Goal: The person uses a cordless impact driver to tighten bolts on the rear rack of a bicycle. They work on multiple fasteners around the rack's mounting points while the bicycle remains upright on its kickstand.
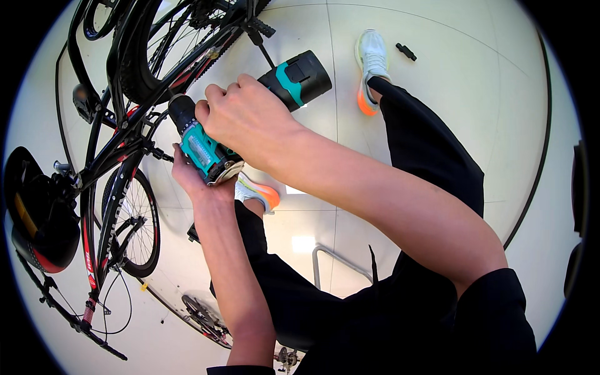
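A teal and black cordless drill (201, 152) lies tilted between both hands, its black chuck toward the bicycle frame (128, 128) at the left. My right hand (249, 119) is wrapped over the drill's grip, with the battery (303, 80) sticking out beyond it to the upper right. Under the back of the drill body, my left hand (195, 181) holds it up from the left side; most of its fingers are hidden behind the tool. Whether the drill's tip touches the bicycle cannot be made out.
A black and red helmet (44, 231) hangs by the bicycle's handlebar at the far left. On the pale tiled floor (437, 81) lies a small black part (405, 51), near my right shoe (373, 59). A grey metal tube (337, 257) stands between my legs, and another bicycle (203, 315) shows low down.
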Motion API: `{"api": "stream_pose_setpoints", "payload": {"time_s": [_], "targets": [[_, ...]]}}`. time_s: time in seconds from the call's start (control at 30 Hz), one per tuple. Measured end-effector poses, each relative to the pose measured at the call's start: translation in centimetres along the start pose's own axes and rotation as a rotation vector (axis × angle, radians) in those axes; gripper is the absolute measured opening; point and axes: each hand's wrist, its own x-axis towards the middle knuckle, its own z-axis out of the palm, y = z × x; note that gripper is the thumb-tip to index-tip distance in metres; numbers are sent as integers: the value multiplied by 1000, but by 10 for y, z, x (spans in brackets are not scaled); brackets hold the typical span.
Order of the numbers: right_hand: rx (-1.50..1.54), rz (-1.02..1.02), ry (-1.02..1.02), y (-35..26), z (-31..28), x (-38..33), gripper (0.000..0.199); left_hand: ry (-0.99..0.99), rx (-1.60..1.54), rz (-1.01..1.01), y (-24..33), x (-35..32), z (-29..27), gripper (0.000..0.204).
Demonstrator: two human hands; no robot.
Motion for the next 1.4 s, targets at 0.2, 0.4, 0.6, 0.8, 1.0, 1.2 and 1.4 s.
{"api": "stream_pose_setpoints", "payload": {"time_s": [0.2,0.4,0.6,0.8,1.0,1.2,1.4], "targets": [[-6,-20,-10,-1,0,0,29,15,-4,-8,0,-3,1,55],[2,-30,-37,-2,-3,1,29,27,-26,-3,-1,-3,2,56],[-1,-25,-18,-9,-1,5,30,-45,-15,2,6,2,-9,54],[-18,-20,-56,-10,-1,4,31,-11,16,6,8,3,-9,53],[-17,-14,-57,-7,1,5,33,-31,-14,0,6,7,-8,54],[-12,-13,-48,-7,-2,4,33,-23,-5,11,5,2,-6,56],[-15,-13,-41,-7,-1,4,32,-41,-20,16,5,4,-6,55]]}}
